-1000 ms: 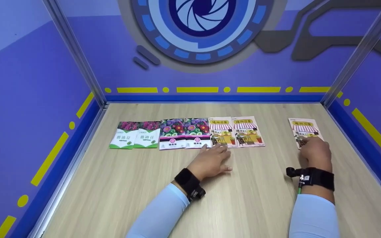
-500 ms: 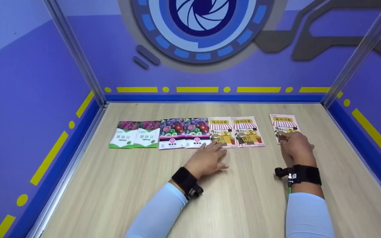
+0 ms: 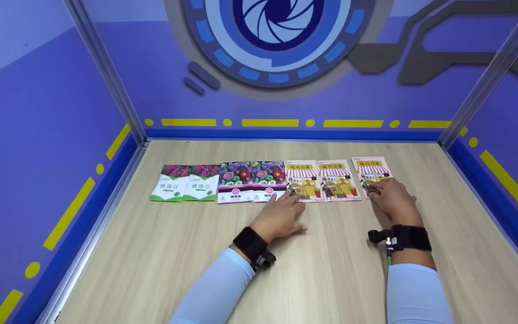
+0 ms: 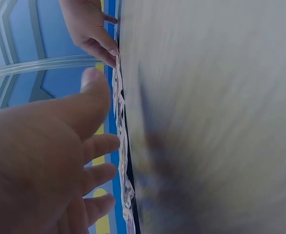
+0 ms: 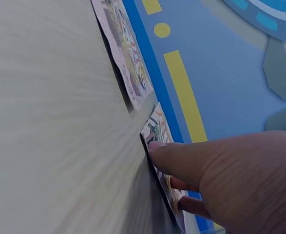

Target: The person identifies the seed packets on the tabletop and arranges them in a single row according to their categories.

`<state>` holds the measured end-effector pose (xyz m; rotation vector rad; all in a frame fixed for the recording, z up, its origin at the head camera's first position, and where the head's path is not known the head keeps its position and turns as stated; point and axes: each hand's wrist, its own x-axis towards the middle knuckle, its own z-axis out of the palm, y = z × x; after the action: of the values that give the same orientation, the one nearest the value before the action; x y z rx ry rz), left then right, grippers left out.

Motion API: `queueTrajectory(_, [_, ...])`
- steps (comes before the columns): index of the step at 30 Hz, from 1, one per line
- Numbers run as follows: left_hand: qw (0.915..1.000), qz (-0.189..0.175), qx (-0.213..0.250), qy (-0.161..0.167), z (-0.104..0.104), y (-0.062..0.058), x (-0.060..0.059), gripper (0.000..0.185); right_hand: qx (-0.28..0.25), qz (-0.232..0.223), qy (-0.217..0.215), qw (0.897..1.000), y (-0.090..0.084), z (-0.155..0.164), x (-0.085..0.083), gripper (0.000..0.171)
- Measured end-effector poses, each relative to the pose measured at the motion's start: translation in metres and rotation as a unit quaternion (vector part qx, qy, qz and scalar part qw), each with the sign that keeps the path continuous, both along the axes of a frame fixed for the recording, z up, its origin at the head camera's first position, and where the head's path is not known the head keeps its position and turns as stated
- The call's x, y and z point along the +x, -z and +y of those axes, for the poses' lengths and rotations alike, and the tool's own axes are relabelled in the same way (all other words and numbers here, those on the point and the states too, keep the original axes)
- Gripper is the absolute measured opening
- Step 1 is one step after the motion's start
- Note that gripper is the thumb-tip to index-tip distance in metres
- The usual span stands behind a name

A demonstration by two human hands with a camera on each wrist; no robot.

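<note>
A pink seed packet (image 3: 371,172) with a striped-awning shop picture lies at the right, a narrow gap from the row. My right hand (image 3: 393,198) holds it near its lower part; in the right wrist view the thumb (image 5: 169,155) is on its face and its near edge looks slightly raised. Two like packets, the nearer one (image 3: 337,180) and its neighbour (image 3: 303,173), end the row. At their lower edge my left hand (image 3: 277,218) rests with spread, relaxed fingers, the fingertips touching or nearly touching the packets.
Leftward in the row lie two purple flower packets (image 3: 235,182) and two white-and-green packets (image 3: 169,184). The wooden table (image 3: 322,279) is bounded by a blue back wall (image 3: 281,134) and side walls with metal corner posts.
My right hand has slid the pink packet leftward, from far right to close beside the row. My left hand has shifted only slightly.
</note>
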<state>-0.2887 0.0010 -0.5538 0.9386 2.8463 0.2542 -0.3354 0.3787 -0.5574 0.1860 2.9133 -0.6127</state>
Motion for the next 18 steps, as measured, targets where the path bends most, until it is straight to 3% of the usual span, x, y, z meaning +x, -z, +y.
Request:
queueTrajectory(8, [0.9985,0.032,-0.037,0.025,0.0027,0.0034,0.0025,0.077,0.006,0.001,-0.01,1.0,0.0026,-0.0047,0.001,0.057])
queueTrajectory(13, [0.9992,0.024,-0.027,0.017,0.0033,0.0087,0.0028,0.077,0.01,-0.007,-0.019,1.0,0.0047,-0.0054,0.0023,0.057])
queueTrajectory(18, [0.9997,0.025,-0.003,0.008,0.003,0.0067,0.0004,0.077,0.007,-0.004,-0.026,1.0,-0.0012,-0.0052,0.0008,0.058])
